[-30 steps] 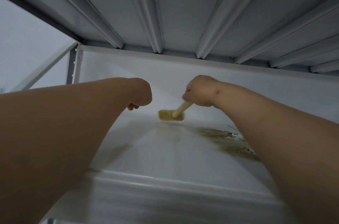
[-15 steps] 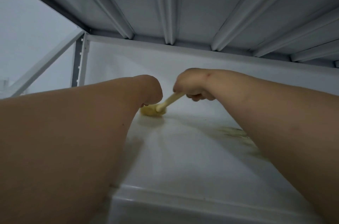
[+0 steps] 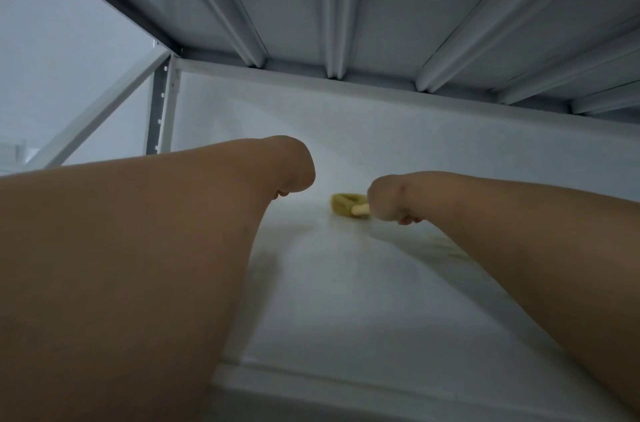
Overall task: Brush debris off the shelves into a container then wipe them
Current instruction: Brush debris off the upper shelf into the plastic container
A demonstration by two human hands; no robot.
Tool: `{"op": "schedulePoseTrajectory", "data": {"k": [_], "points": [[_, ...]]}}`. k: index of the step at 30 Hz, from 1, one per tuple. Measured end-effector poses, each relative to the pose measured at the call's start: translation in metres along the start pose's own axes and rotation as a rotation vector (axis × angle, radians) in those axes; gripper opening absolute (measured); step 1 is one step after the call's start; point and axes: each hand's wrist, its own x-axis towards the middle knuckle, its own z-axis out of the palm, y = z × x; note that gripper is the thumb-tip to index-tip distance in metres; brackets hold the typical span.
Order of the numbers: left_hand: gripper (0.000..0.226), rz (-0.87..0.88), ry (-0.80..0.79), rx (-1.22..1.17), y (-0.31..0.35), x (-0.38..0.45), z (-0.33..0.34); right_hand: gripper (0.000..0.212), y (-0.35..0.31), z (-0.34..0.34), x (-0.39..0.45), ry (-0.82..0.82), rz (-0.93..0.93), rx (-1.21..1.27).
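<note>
Both my arms reach deep onto a white metal shelf (image 3: 346, 300). My right hand (image 3: 389, 198) grips the pale wooden handle of a small brush (image 3: 344, 205), whose yellowish bristles rest on the shelf near the back wall, just left of the hand. My left hand (image 3: 294, 167) hovers to the left of the brush with its fingers curled under; whether it holds anything is hidden by the wrist. A thin streak of brownish debris (image 3: 446, 247) lies on the shelf beside my right forearm.
The ribbed underside of the upper shelf (image 3: 346, 6) hangs low overhead. A white back wall (image 3: 415, 141) closes the rear. An upright post with holes (image 3: 159, 110) and a diagonal brace (image 3: 104, 110) stand at the left. The shelf's front lip (image 3: 381, 387) runs below.
My right hand has swept the brush from beside my left hand back towards the right. The view has shifted, and less of the debris patch shows.
</note>
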Motion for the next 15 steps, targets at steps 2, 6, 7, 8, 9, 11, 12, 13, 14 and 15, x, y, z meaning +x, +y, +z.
{"op": "schedulePoseTrajectory", "data": {"k": [2,6,7,8,9,11,12,13,14,15], "points": [[0.031,0.0,-0.028,-0.068,-0.001,0.0,0.002,0.043,0.011,-0.007,-0.008,0.059,0.007,-0.004],[0.035,-0.011,-0.044,-0.23,0.002,-0.002,0.004,0.045,0.037,-0.023,-0.019,0.016,0.067,-0.057],[0.036,-0.008,-0.039,-0.272,0.003,-0.004,0.004,0.041,0.042,-0.026,-0.023,0.034,0.109,0.028],[0.037,-0.004,-0.04,-0.314,0.004,-0.004,0.004,0.037,0.048,-0.031,-0.024,0.088,0.084,0.052],[0.037,-0.006,-0.05,-0.355,0.005,-0.006,0.004,0.034,0.052,-0.035,-0.03,0.139,0.099,0.018],[0.037,-0.003,-0.075,-0.353,0.007,-0.012,0.003,0.028,0.05,-0.048,-0.039,0.279,0.138,0.02],[0.037,-0.006,-0.073,-0.339,0.009,-0.014,0.003,0.023,0.049,-0.054,-0.042,0.357,0.118,0.089],[0.037,0.006,-0.052,-0.324,0.011,-0.015,0.004,0.02,0.046,-0.057,-0.043,0.41,0.085,0.123],[0.035,0.015,-0.038,-0.283,0.014,-0.014,0.004,0.02,0.04,-0.057,-0.047,0.435,0.042,0.134],[0.033,0.021,-0.041,-0.25,0.018,-0.019,0.004,0.021,0.033,-0.056,-0.05,0.448,0.006,0.116]]}}
